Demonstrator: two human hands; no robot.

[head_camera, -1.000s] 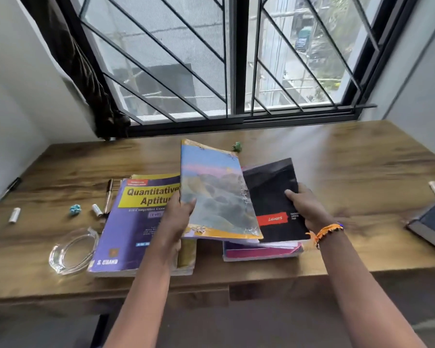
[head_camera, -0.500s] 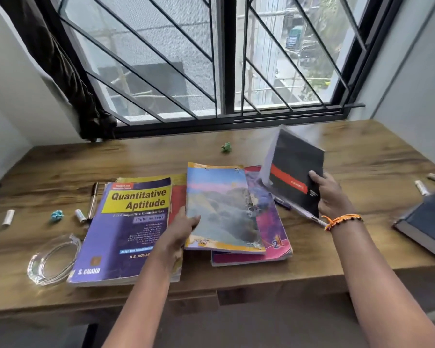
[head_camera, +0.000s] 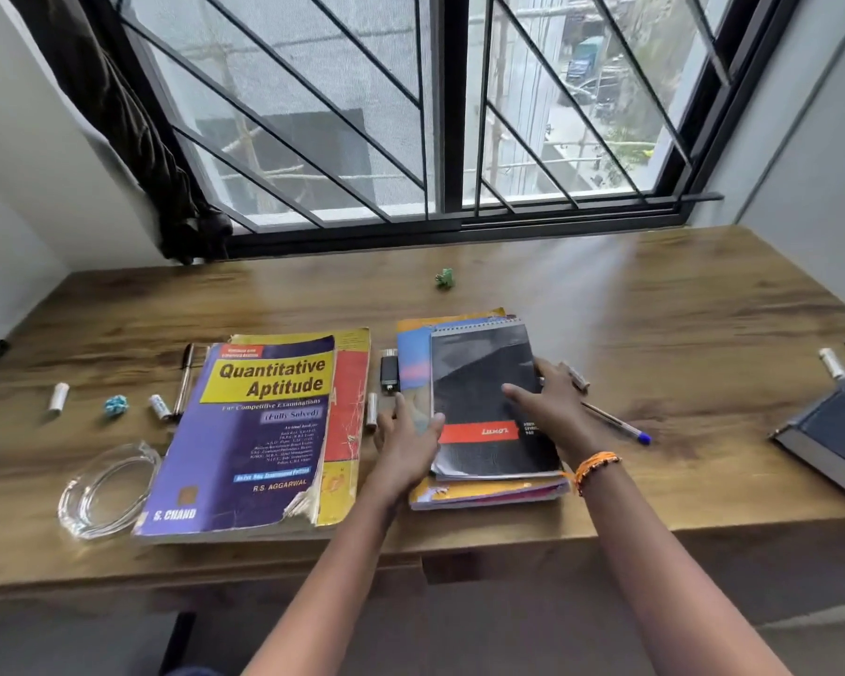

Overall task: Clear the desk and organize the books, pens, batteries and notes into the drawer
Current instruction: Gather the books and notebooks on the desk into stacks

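A person is squaring a small stack at the desk [head_camera: 654,334] edge, the left hand [head_camera: 403,446] lying flat with fingers nearly straight against the stack's left side, the right hand [head_camera: 552,407] spread palm-down on the black pad [head_camera: 484,392] that is topping the pile [head_camera: 484,495]. Neither hand is gripping anything. The stack is overhanging nothing yet, but it is sitting close to the front edge; a hard sideways nudge could be sliding the loose pad off the thinner books beneath. Just right of the right hand a pen [head_camera: 615,424] is lying, likely to roll if brushed. Left of the left hand a battery [head_camera: 372,409] and a dark lighter [head_camera: 389,373] are lying beside the big textbook [head_camera: 254,431]. Farther left, two more batteries [head_camera: 58,397] and a glass ashtray [head_camera: 106,490] are waiting; the drawer is not in view.
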